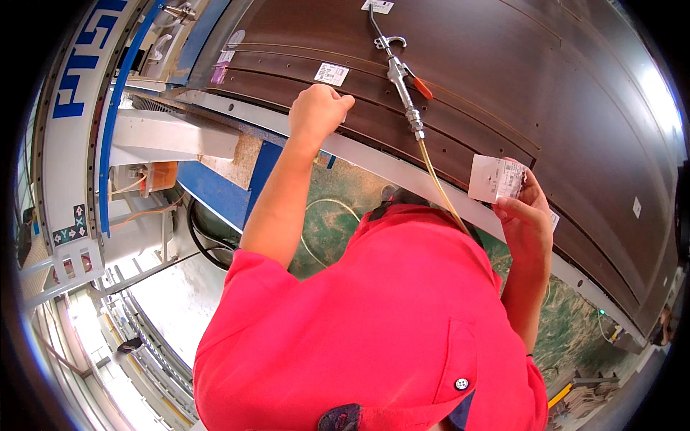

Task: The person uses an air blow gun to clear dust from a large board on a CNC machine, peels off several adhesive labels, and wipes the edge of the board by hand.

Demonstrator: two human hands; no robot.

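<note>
Filling the near foreground is a red short-sleeved shirt (pixel 374 323). Right hand (pixel 528 215) pinches a small white rectangular paper label sheet (pixel 494 178) between thumb and fingertips, held just above the grey metal table edge (pixel 402 169). Left hand (pixel 318 109), curled closed, presses on the dark brown grooved wooden panel (pixel 489 79). One metal air blow gun (pixel 399 72) with yellow hose lies on it. Three more white labels (pixel 331 73) are visible stuck farther across the panel.

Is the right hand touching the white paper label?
Touching: the head view shows the right hand pinching the white paper label between its fingertips.
</note>
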